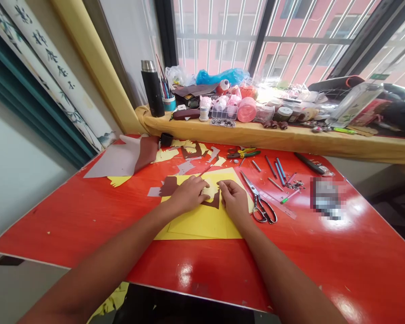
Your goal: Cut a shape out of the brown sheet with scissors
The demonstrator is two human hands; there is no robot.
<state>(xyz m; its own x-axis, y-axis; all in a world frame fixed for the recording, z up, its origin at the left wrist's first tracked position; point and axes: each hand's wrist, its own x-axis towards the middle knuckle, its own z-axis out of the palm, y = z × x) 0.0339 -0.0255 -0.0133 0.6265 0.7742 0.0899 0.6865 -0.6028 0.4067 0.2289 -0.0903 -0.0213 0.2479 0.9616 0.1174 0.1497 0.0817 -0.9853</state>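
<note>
A pale yellow paper cutout [209,190] lies over a dark brown paper piece [213,202], both on yellow paper sheets [197,225]. My left hand [189,194] rests at the cutout's left side, its thumb and forefinger apart and touching it. At the opposite edge, my right hand [233,198] is closed, with thumb and forefinger pinched at the cutout's rim. The fingertips partly hide that edge. Another brown paper piece [168,185] sits left of my left hand. Large metal scissors [259,198] lie just right of my right hand, blades slightly apart.
Paper scraps [185,167] and pliers [245,153] lie at the back of the red table [87,225]. Pens [281,171] are at the right, near a blurred-out object [327,198]. Grey-brown sheets [121,157] lie left. A black thermos [153,90] stands on the crowded sill.
</note>
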